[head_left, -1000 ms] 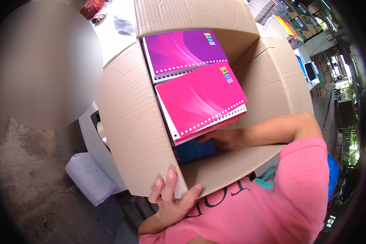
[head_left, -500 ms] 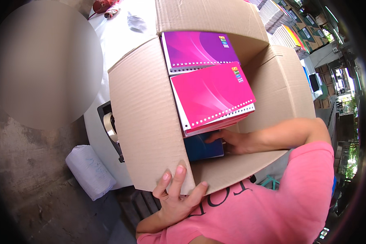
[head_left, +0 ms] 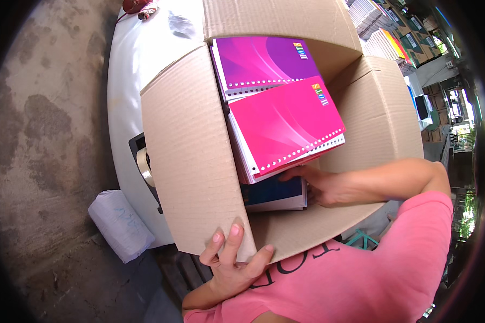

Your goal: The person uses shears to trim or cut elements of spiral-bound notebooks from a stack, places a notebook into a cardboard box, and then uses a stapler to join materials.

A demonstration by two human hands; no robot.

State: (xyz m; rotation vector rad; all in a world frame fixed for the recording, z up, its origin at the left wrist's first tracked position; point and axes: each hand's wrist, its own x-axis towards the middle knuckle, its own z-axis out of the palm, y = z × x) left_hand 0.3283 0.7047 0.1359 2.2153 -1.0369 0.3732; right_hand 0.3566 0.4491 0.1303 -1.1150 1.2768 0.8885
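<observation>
An open cardboard carton (head_left: pixel 191 156) stands in front of me with its flaps spread. Inside lie a stack topped by a purple spiral-hole notebook (head_left: pixel 258 59) and a nearer stack topped by a pink notebook (head_left: pixel 285 124). Below the pink stack, at the near end, dark blue notebooks (head_left: pixel 275 195) show in part. My right hand (head_left: pixel 320 185) reaches into the carton and is closed on the blue notebooks, its thumb on top and its other fingers mostly hidden. With fingers and thumb bent over its corner, my left hand (head_left: pixel 234 264) holds the near-left flap.
The carton rests on a white table (head_left: pixel 126 102). A tape dispenser (head_left: pixel 145 167) sits left of it, partly behind the flap. A white wrapped roll (head_left: pixel 121 226) is at the table's left edge. Stacks of books (head_left: pixel 369 19) and boxes stand at the far right.
The blue notebooks have shifted slightly right with my right hand, and white page edges show more. The pink stack sits slightly tilted and moved right. My left hand stays on the flap.
</observation>
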